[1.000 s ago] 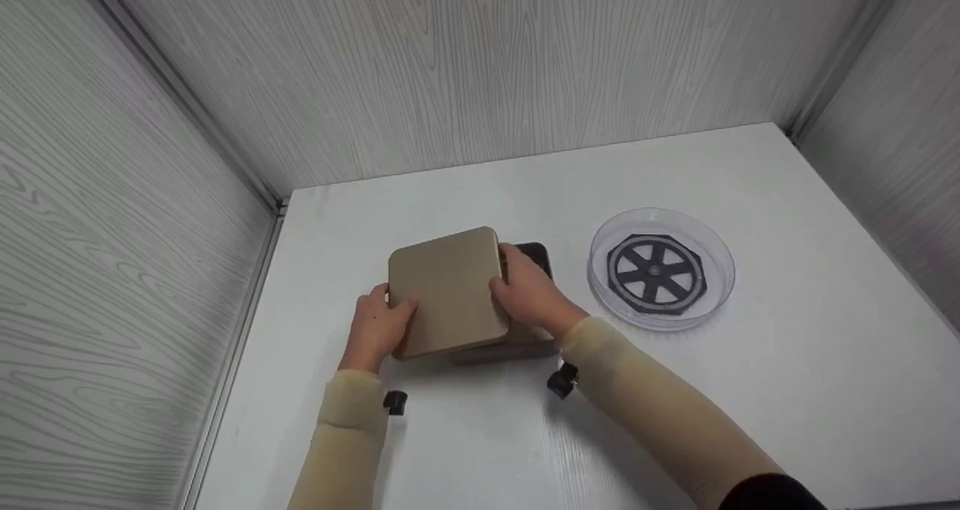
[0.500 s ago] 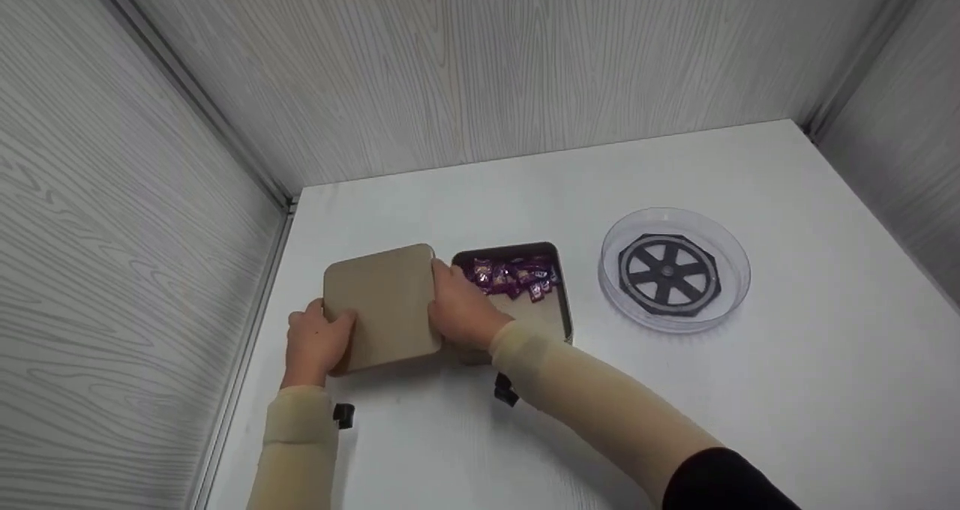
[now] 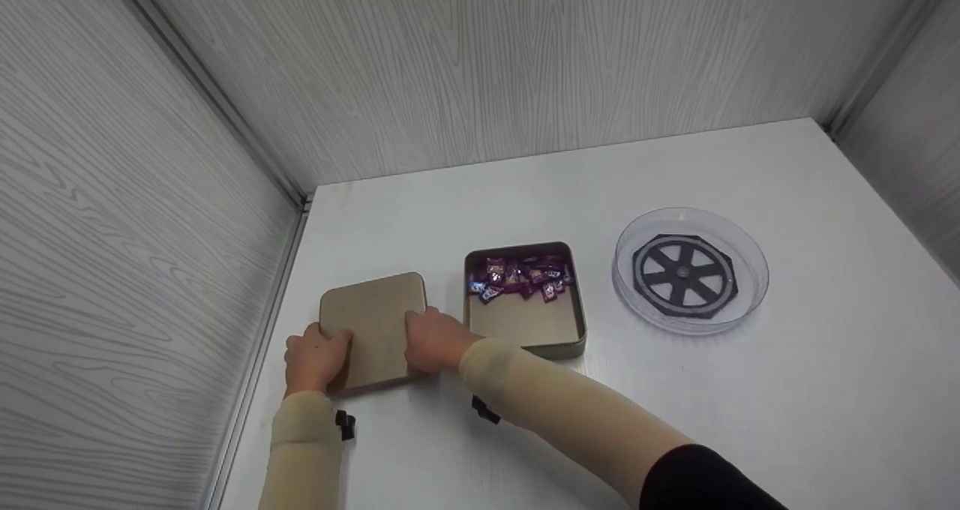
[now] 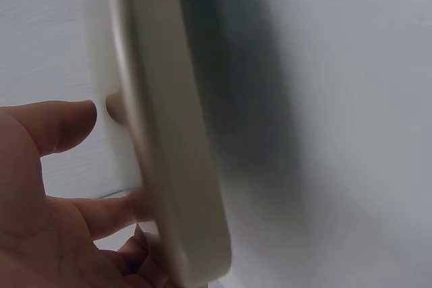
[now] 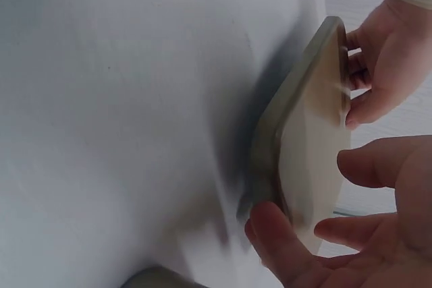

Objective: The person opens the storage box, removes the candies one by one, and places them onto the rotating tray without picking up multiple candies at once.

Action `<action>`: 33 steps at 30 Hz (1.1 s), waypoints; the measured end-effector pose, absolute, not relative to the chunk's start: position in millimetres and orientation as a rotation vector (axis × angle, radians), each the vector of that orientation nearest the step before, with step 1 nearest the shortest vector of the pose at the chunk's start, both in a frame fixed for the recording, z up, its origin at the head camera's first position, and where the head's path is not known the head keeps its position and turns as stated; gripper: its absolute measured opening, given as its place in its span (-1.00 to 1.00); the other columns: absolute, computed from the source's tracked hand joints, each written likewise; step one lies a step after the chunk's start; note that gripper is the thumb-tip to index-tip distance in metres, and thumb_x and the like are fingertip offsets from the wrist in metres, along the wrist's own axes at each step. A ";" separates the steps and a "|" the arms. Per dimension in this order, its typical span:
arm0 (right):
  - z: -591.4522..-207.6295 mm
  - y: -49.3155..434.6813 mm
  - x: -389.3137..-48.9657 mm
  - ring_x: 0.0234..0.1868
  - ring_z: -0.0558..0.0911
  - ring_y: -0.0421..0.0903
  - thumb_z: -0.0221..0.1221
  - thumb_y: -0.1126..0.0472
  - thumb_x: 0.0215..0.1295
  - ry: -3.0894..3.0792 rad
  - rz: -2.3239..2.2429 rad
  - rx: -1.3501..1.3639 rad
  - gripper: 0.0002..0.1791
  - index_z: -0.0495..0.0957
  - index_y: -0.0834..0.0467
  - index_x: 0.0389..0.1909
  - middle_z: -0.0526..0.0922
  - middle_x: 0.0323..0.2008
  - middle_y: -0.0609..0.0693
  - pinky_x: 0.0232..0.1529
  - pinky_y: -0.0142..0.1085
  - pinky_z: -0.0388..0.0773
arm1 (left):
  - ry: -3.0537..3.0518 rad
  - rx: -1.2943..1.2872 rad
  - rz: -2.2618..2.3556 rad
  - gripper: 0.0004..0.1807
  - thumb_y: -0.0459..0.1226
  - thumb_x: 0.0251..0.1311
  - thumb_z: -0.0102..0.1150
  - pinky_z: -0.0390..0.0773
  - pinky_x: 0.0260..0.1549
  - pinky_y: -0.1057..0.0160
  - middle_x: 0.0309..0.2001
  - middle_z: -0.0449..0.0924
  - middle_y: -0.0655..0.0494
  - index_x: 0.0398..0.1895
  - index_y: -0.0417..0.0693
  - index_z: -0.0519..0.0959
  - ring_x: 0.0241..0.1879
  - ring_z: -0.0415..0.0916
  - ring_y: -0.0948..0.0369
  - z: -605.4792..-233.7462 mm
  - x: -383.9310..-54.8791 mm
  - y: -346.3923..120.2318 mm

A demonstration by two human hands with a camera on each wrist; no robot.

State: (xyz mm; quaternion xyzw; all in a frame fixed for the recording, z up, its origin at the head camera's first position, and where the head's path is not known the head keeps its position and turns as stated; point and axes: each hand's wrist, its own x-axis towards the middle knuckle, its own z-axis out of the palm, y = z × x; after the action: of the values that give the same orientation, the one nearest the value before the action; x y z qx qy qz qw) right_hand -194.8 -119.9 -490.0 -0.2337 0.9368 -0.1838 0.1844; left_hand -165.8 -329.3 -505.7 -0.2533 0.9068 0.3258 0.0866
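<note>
A gold square tin lid [image 3: 375, 322] is low over the table at the left, top face up, a shadow beside it. My left hand [image 3: 313, 360] holds its left edge, thumb over the top; in the left wrist view a small gap shows between thumb [image 4: 74, 123] and lid. My right hand [image 3: 436, 339] grips the right edge; the right wrist view shows a finger on the lid's rim. To the right stands the uncovered square tin [image 3: 525, 325], with several small purple-wrapped sweets [image 3: 517, 274] gathered at its far end.
Right of the tin is a clear round dish [image 3: 739, 244] over a dark octagonal frame with spokes [image 3: 682, 274]. White panelled walls [image 3: 480, 67] close off the table's back and sides. My right forearm [image 3: 555, 405] crosses in front of the tin.
Both hands have carried the lid leftward off the tin, then lowered it toward the table and the near side. The tin's inside and its sweets have come into sight.
</note>
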 end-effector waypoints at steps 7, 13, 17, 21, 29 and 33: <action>-499.2 -121.1 -192.0 -0.22 0.54 -0.03 0.14 0.15 0.32 2.647 -0.460 -0.682 -0.67 0.56 0.23 0.03 0.57 -0.15 0.15 -0.25 -0.16 0.57 | 2.721 -0.738 0.947 -0.21 -0.05 0.33 -0.05 0.36 0.14 -0.25 0.20 0.22 -0.43 0.48 -0.39 0.15 0.13 0.22 -0.22 -513.1 -169.1 -325.5; -510.8 -123.4 -191.8 -0.34 0.50 -0.07 0.15 0.14 0.35 2.695 -0.380 -0.773 -0.78 0.59 0.19 -0.12 0.54 -0.33 0.05 -0.39 -0.21 0.53 | 2.721 -0.728 0.915 -0.20 -0.05 0.28 -0.04 0.35 0.13 -0.23 0.18 0.22 -0.41 0.47 -0.40 0.17 0.12 0.18 -0.22 -515.4 -169.0 -323.7; -513.2 -124.1 -189.6 -0.26 0.54 -0.04 0.11 0.10 0.40 2.740 -0.245 -0.837 -0.69 0.57 0.22 -0.01 0.57 -0.24 0.10 -0.31 -0.18 0.57 | 2.736 -0.719 0.889 -0.21 -0.06 0.28 -0.02 0.35 0.12 -0.24 0.16 0.22 -0.41 0.45 -0.40 0.18 0.12 0.18 -0.22 -518.6 -168.3 -323.4; -512.6 -122.6 -189.0 -0.26 0.57 -0.01 0.06 0.09 0.43 2.785 -0.126 -0.898 -0.67 0.57 0.22 0.02 0.59 -0.24 0.12 -0.32 -0.16 0.60 | 2.773 -0.716 0.847 -0.21 -0.07 0.25 0.02 0.36 0.09 -0.24 0.13 0.23 -0.41 0.44 -0.41 0.20 0.10 0.18 -0.22 -520.6 -168.9 -321.1; -514.0 -117.2 -195.0 -0.34 0.57 -0.01 0.12 0.07 0.37 2.840 0.018 -0.985 -0.74 0.61 0.15 -0.10 0.62 -0.35 0.07 -0.38 -0.12 0.57 | 2.879 -0.688 0.715 -0.25 -0.09 0.26 0.03 0.38 0.06 -0.28 0.08 0.28 -0.43 0.37 -0.46 0.26 0.09 0.23 -0.26 -523.7 -168.0 -316.3; -504.5 -110.8 -198.5 -0.30 0.51 -0.04 0.16 0.02 0.36 2.836 -0.059 -0.984 -0.72 0.63 0.09 -0.06 0.62 -0.31 0.03 -0.34 -0.15 0.53 | 2.961 -0.656 0.675 -0.27 -0.11 0.28 0.02 0.33 0.11 -0.31 0.17 0.26 -0.45 0.38 -0.46 0.27 0.17 0.21 -0.29 -518.6 -167.7 -310.2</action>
State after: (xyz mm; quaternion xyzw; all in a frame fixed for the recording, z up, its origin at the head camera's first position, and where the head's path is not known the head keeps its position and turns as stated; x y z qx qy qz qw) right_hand -198.5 -110.8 -504.5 -0.3268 0.9423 -0.0195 0.0694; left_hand -167.7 -310.2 -518.6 -0.2110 0.9529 0.2171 0.0175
